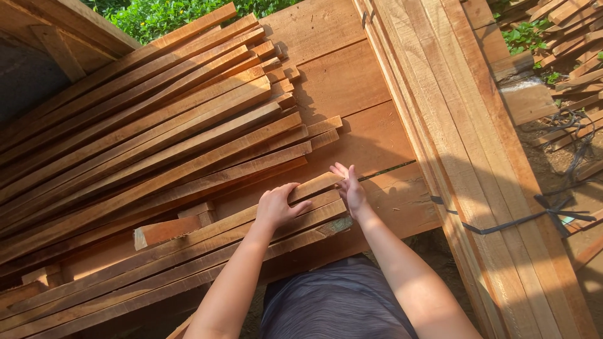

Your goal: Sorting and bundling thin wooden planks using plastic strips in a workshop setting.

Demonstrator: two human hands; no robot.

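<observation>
Resting on: left hand [274, 207] lies palm-down on a wood slat [314, 186], fingers loosely spread, clenching nothing.
Right hand [350, 188]: open, fingers straight, pressed against the slat's end.
Slat: top of a slanted slat stack [157, 144] on wide planks [342, 81].
Right side: strapped board bundle [465, 157], black strap [509, 223].
Beyond: green plants [169, 16].

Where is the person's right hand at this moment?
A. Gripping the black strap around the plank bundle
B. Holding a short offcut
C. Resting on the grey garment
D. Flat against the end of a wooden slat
D: the right hand presses open-palmed against the end of the wooden slat, which the left hand rests on.
</observation>
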